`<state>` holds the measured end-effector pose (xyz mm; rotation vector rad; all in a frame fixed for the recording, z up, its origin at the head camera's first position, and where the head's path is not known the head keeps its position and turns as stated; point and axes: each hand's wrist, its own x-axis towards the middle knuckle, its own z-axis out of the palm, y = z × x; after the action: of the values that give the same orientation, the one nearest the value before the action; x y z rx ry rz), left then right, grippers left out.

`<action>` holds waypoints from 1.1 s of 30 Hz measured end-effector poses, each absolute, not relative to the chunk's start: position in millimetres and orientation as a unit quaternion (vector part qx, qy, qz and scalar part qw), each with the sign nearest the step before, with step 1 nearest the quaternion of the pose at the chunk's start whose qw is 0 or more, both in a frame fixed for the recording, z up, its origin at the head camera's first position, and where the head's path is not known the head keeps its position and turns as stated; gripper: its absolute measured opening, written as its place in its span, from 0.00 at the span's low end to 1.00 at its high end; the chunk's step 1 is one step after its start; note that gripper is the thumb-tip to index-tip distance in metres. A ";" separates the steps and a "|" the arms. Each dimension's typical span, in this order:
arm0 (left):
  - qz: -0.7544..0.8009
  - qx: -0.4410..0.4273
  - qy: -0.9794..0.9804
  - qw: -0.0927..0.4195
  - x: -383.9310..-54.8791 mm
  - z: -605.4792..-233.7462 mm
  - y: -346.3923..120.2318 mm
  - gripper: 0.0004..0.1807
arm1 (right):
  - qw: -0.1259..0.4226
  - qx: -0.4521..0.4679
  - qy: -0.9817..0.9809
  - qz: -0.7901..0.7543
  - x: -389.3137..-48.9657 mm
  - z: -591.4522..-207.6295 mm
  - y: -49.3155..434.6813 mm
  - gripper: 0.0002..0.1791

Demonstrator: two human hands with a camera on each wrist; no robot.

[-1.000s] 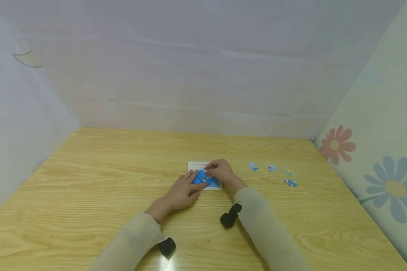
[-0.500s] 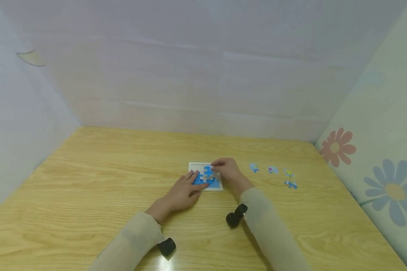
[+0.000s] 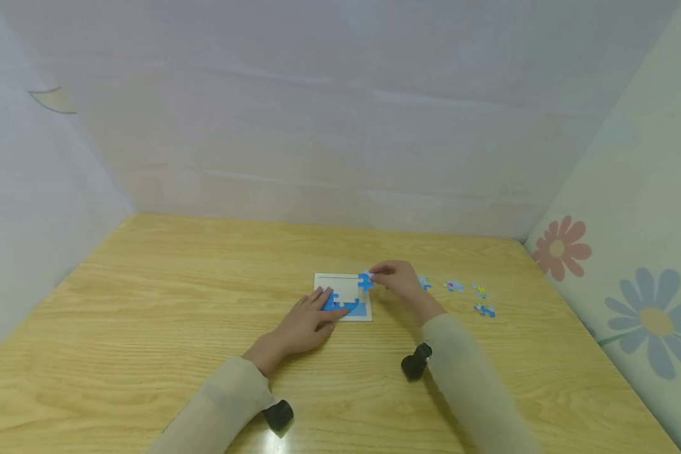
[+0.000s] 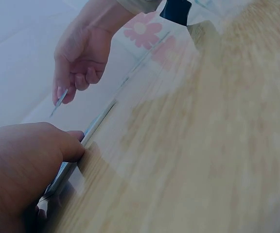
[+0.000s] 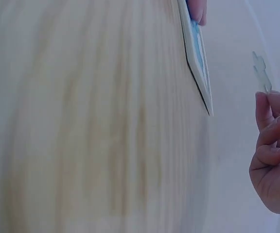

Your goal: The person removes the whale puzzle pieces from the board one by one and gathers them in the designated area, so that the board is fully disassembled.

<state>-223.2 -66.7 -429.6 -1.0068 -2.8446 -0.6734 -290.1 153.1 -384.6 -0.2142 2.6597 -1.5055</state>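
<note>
Wood-grain tabletop (image 3: 147, 302) carries a white puzzle tray (image 3: 343, 288); the left hand (image 3: 302, 324) rests on it, fingers outstretched, while the right hand (image 3: 401, 282) pinches a blue piece (image 3: 364, 281).

Blue puzzle piece (image 3: 365, 281); white tray (image 3: 345, 288); yellow wood-grained table (image 3: 147, 302).

There were 2 hands (image 3: 302, 323) (image 3: 400, 280), 2 sleeves (image 3: 218, 403) (image 3: 477, 384), 2 black wrist cameras (image 3: 279, 415) (image 3: 415, 362), 1 wooden table (image 3: 204, 284), 2 printed flowers (image 3: 557, 248) (image 3: 656, 322), 1 puzzle tray (image 3: 343, 287), 1 pinched jigsaw piece (image 3: 364, 281) and 4 loose jigsaw pieces (image 3: 454, 285); those in the tray, partly covered, couldn't be counted.
</note>
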 end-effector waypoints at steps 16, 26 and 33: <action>-0.222 -0.335 -0.915 0.040 -223.7 -429.6 -66.6 0.20 | 0.045 -0.077 0.846 -0.526 -275.9 -367.6 217.4 0.13; -0.255 -0.353 -0.898 0.064 -228.1 -442.1 -68.5 0.20 | 0.018 -0.065 0.863 -0.501 -274.0 -370.8 262.4 0.15; -0.225 -0.331 -0.916 0.028 -223.7 -429.7 -65.6 0.20 | 0.015 -0.050 0.865 -0.498 -266.1 -372.0 291.7 0.17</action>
<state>-223.7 -65.6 -429.7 -1.0225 -2.8266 -0.6934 -266.1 291.7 -372.0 -0.1554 2.6922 -1.5509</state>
